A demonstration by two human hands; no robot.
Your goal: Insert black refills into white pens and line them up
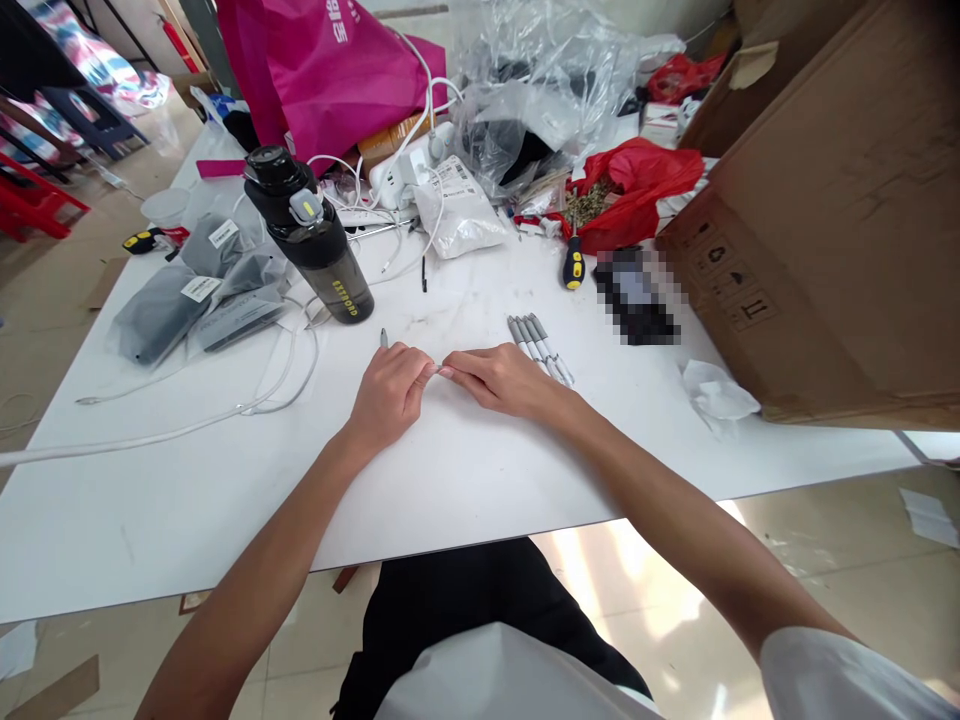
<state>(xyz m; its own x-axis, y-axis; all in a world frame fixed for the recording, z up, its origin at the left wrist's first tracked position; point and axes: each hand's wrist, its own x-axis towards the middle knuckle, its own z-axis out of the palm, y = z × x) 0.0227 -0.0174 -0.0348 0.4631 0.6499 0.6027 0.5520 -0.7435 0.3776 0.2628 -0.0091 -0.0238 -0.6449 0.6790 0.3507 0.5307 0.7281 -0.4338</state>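
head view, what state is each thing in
Left hand, curled, pinching a small piece
Right hand, fingertips pinched at the same piece
Pens at right, lying side by side
Bottle, upright, capped
Nearer red bag, open
Screwdriver near it, handle on the table

Near bench point(465, 480) gives you passage; bottle point(322, 265) and bagged items point(161, 312) obstruct far left, pens point(537, 346) just beyond your right hand point(499, 380), carton point(817, 220) at right.

White top point(495, 675), black legwear point(457, 590)
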